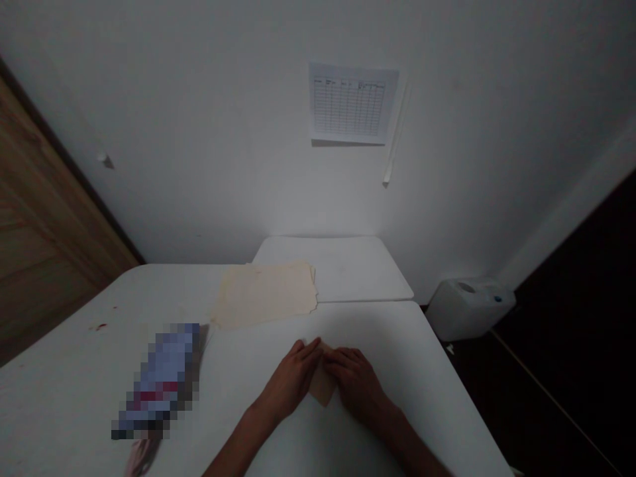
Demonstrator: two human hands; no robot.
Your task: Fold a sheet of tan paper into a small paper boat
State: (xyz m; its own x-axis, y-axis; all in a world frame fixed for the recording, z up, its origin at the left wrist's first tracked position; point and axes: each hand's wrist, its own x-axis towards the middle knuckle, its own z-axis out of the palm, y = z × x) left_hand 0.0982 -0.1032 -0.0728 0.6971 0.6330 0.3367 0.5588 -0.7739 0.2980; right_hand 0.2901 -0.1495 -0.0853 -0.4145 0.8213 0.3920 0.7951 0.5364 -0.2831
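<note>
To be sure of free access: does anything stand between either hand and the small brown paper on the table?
Nothing visible does. The left hand and the right hand both touch the brown paper directly; the beige sheets lie beyond, apart from it.

One head-worn view, from above the near side of the table [236, 371], facing forward and down, close to left hand [293, 377] and right hand [356, 379], wall [213, 146] at far side

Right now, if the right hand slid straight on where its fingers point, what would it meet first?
Probably the left hand, which lies just ahead of the right hand at the brown piece; whether the two hands already touch is unclear.
</note>
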